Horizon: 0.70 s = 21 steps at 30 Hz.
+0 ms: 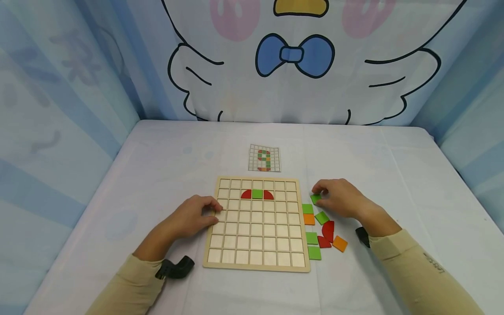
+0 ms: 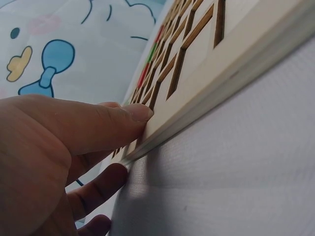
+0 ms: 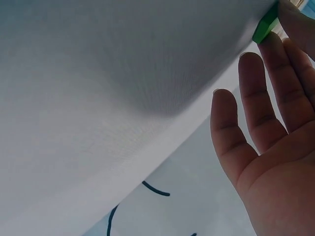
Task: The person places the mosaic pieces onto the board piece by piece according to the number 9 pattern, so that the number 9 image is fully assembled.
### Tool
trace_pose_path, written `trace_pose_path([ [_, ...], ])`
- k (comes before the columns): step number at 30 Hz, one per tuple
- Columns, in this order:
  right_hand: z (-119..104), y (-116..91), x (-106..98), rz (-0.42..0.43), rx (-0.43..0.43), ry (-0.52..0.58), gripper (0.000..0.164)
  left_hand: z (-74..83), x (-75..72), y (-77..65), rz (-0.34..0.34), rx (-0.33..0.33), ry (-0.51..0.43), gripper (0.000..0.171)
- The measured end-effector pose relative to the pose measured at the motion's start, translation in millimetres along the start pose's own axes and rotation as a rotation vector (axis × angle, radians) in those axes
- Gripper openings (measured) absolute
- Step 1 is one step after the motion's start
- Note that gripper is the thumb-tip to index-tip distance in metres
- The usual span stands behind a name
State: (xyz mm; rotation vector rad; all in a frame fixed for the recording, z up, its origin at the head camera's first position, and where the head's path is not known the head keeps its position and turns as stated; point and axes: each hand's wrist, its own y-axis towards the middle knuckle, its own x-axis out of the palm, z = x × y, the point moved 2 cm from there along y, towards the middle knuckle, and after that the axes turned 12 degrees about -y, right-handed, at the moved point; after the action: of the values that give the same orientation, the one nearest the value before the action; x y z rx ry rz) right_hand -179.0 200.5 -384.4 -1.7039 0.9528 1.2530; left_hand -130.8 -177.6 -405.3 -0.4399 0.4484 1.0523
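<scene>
A wooden grid board (image 1: pixel 256 268) lies on the table. In its second row a green square tile (image 1: pixel 257 194) sits between a red quarter-circle tile (image 1: pixel 246 194) and another red quarter-circle tile (image 1: pixel 268 195). My left hand (image 1: pixel 194 215) rests at the board's left edge, its thumb (image 2: pixel 113 120) on the rim and the fingers spread apart. To the right of the board, my right hand (image 1: pixel 341 197) pinches a green square tile (image 3: pixel 266 23) between thumb and fingers, close over the table; the other fingers extend loosely.
Beside the board's right edge lie several loose tiles: green squares (image 1: pixel 314 253), orange squares (image 1: pixel 340 243) and red quarter-circles (image 1: pixel 328 231). Behind the board is a small pattern card (image 1: pixel 253 166) showing a coloured figure on a grid. A printed curtain (image 1: pixel 299 98) hangs behind the table.
</scene>
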Motion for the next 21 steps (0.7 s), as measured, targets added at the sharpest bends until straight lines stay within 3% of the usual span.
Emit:
trace_pose_path([
  [21, 0.2, 6.3, 0.9, 0.002, -0.028, -0.023, 0.025, -1.8, -0.1, 0.0, 0.003, 0.019, 0.004, 0.013],
])
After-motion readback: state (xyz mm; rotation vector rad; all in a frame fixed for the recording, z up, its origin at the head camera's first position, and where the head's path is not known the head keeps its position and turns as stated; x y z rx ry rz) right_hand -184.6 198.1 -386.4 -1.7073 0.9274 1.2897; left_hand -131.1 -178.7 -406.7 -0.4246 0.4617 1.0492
